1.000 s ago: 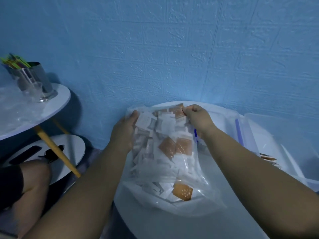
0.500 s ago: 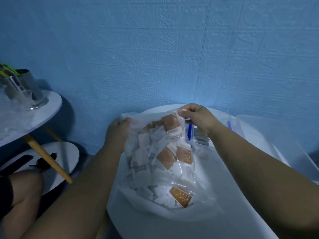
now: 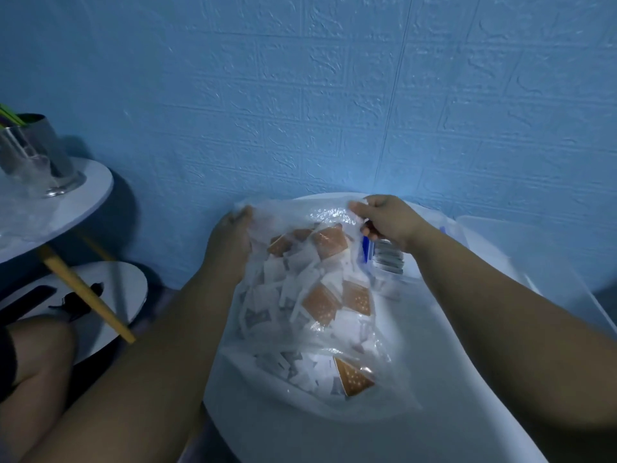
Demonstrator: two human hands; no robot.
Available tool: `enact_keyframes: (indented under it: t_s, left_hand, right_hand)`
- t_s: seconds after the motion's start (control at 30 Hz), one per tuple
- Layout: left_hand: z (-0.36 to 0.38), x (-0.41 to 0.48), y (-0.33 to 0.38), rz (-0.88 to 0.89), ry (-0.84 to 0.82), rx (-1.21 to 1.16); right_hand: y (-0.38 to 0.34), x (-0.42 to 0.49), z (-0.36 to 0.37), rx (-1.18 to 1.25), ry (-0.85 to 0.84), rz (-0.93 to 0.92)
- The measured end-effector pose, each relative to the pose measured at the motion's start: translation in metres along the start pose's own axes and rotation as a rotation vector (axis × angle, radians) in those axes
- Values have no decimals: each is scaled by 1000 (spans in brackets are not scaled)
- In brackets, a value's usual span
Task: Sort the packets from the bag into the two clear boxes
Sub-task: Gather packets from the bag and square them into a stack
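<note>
The left hand [image 3: 230,245] and the right hand [image 3: 390,222] both grip the rim of the clear bag [image 3: 334,215]. The fingers of each hand are curled into the thin plastic, one hand at each side of the mouth, and they pull it apart. Between the two grips the plastic stands up as a loose, shiny fold.

Below the grips and toward the person, the bag is full of small white packets [image 3: 300,282], with some brown packets [image 3: 319,305] mixed among them. The bag lies on a white table [image 3: 434,396]. Its long axis runs from the mouth at the hands back to the closed bottom near the person's body, so the mouth points away, toward the wall.

Just under the right hand stands the nearer clear box [image 3: 389,282], which seems to hold some packets already. The second clear box [image 3: 494,222] is farther out on that same side.

I judge that the step in hand is the opening of the bag, and that no packet is in the fingers yet. The next move calls for one hand to let go of the rim and reach into the mouth, while the other holds the mouth open. The packets are small and lie in disorder, so a fine pinch on a single one is needed, and its colour must be told before it goes to a box.
</note>
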State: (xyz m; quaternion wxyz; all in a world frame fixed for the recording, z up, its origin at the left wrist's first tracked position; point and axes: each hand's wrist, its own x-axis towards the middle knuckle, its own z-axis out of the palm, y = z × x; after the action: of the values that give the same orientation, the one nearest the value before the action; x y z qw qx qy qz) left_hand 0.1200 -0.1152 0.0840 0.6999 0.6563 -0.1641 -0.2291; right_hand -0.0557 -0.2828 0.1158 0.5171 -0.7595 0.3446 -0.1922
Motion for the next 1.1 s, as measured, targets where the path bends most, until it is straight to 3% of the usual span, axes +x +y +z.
enact_keyframes:
  t_s: [0.17,0.47,0.6,0.67,0.73,0.83,0.97,1.1]
  left_hand:
    - [-10,-8,-14,-97,-80,285]
    - [1,-7,-7,35,14,204]
    - [-4,-9,-12,57,38,358]
    - [-12,-5,-18,-28,-29,355]
    - [-17,-4,-19,-94,-74,340]
    - [-17,-4,-14,-38,-9,311]
    - [-8,-2,-4,36,77,326]
    - [1,7,-3,93,150,421]
  right_hand:
    - [-6,11,8,283,99,-57]
    - [-2,11,3,-384,-138,154]
    - [-10,17,6,-81,4,19]
    - [-14,20,11,7,53,-17]
    - [-16,21,18,-45,101,-61]
    - [-15,23,26,-142,152,-110]
    - [-18,23,19,-151,5,-110]
    - [-16,29,20,66,-37,-82]
